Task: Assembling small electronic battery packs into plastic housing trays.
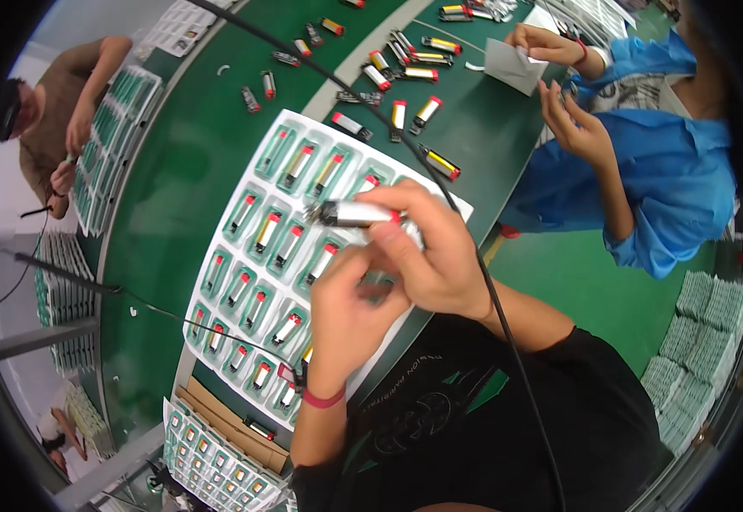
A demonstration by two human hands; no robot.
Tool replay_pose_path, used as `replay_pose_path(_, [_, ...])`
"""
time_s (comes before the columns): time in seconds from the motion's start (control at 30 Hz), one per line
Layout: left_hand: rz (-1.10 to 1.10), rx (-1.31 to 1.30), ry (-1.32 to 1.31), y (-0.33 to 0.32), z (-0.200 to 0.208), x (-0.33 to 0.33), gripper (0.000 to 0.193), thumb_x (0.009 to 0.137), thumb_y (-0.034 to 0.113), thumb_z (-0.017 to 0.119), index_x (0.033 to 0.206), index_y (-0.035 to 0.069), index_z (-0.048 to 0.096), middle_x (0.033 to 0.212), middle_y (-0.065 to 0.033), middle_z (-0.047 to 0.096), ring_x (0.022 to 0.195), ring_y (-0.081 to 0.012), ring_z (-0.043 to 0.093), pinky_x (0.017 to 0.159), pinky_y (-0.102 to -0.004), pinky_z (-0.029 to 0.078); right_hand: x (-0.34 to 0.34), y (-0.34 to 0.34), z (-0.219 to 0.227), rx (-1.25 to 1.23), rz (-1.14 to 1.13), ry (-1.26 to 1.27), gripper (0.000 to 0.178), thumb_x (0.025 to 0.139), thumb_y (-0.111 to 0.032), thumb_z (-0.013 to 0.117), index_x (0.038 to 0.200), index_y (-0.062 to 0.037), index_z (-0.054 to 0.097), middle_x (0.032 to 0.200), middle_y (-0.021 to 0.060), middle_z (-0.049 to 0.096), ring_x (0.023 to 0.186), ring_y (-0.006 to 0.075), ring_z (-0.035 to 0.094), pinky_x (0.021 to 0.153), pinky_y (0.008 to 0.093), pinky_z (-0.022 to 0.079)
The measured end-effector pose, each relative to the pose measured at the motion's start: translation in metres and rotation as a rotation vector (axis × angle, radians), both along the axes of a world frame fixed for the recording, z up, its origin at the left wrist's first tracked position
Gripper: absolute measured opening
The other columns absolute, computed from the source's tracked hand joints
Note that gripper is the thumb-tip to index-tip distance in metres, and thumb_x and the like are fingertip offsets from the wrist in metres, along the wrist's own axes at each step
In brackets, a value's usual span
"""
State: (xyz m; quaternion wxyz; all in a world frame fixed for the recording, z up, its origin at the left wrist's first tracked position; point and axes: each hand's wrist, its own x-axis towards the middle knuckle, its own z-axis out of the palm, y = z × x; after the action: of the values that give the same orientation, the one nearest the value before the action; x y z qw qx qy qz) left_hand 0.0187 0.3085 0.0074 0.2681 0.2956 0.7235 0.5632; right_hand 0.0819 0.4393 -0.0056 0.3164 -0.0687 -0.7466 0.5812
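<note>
My right hand [439,247] pinches a small cylindrical battery cell [356,213] between thumb and fingers. The cell has a white wrap, a red end towards my palm and a dark end with thin metal bits pointing left. Just below it, my left hand [350,303], with a red band at the wrist, has bent fingers close to the right hand. Those fingers are blurred and partly hidden, so whether they hold anything does not show. Under both hands lies a white tray [215,220] whose green-lined pockets hold similar red-ended cells [288,245].
Loose cells [399,115] lie scattered on the green table [192,128] beyond the tray. At right, a person in blue [644,162] handles a white box [515,66]; another person [60,128] works at left. A black cable [492,299] crosses the view. A second filled tray [209,461] sits lower left.
</note>
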Motion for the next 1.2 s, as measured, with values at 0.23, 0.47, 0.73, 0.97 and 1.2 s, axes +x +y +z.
replay_pose_path(0.23, [0.244, 0.605, -0.575, -0.057, -0.011, 0.002, 0.043, 0.078, -0.014, 0.069, 0.117, -0.002, 0.056, 0.108, -0.01, 0.062, 0.092, -0.0197, 0.064, 0.073, -0.0317, 0.058, -0.035, -0.034, 0.024, -0.093, 0.601, 0.104, 0.024, 0.094, -0.005, 0.056, 0.117, 0.0015, 0.059, 0.098, 0.0112, 0.061, 0.089, 0.023, 0.06, 0.079, 0.0328, 0.048])
replay_pose_path(0.47, [0.403, 0.572, -0.394, -0.106, -0.018, 0.0, 0.061, 0.066, -0.019, 0.073, 0.123, -0.007, 0.052, 0.11, -0.0174, 0.064, 0.095, -0.0265, 0.067, 0.072, -0.0388, 0.062, -0.057, -0.061, 0.026, 0.228, 0.503, 0.282, 0.036, 0.078, -0.007, 0.074, 0.112, 0.0014, 0.065, 0.095, 0.0129, 0.066, 0.084, 0.0276, 0.06, 0.075, 0.0354, 0.047])
replay_pose_path(0.73, [0.59, 0.692, -0.146, -0.147, -0.016, -0.02, 0.049, 0.067, -0.017, 0.074, 0.109, -0.003, 0.054, 0.112, -0.0182, 0.061, 0.1, -0.0238, 0.064, 0.083, -0.0349, 0.058, -0.063, -0.065, 0.044, 0.429, 0.473, 0.171, 0.03, 0.075, -0.004, 0.076, 0.104, -0.0018, 0.068, 0.098, 0.0106, 0.059, 0.081, 0.0221, 0.058, 0.069, 0.0316, 0.048])
replay_pose_path(0.97, [0.543, 0.662, -0.033, -0.156, -0.016, -0.01, 0.047, 0.07, -0.02, 0.07, 0.111, -0.004, 0.054, 0.119, -0.0255, 0.061, 0.111, -0.0259, 0.062, 0.089, -0.0332, 0.057, -0.074, -0.081, 0.046, 0.621, 0.607, 0.147, 0.032, 0.074, -0.006, 0.078, 0.105, -0.004, 0.07, 0.095, 0.0075, 0.051, 0.08, 0.0191, 0.053, 0.066, 0.0291, 0.046])
replay_pose_path(1.2, [0.578, 0.651, 0.019, -0.158, -0.016, -0.01, 0.047, 0.07, -0.021, 0.07, 0.11, -0.004, 0.053, 0.117, -0.025, 0.061, 0.111, -0.0272, 0.062, 0.09, -0.0348, 0.057, -0.076, -0.087, 0.039, 0.642, 0.584, 0.156, 0.036, 0.071, -0.006, 0.079, 0.106, -0.0044, 0.07, 0.093, 0.0066, 0.052, 0.08, 0.0186, 0.053, 0.066, 0.0296, 0.045])
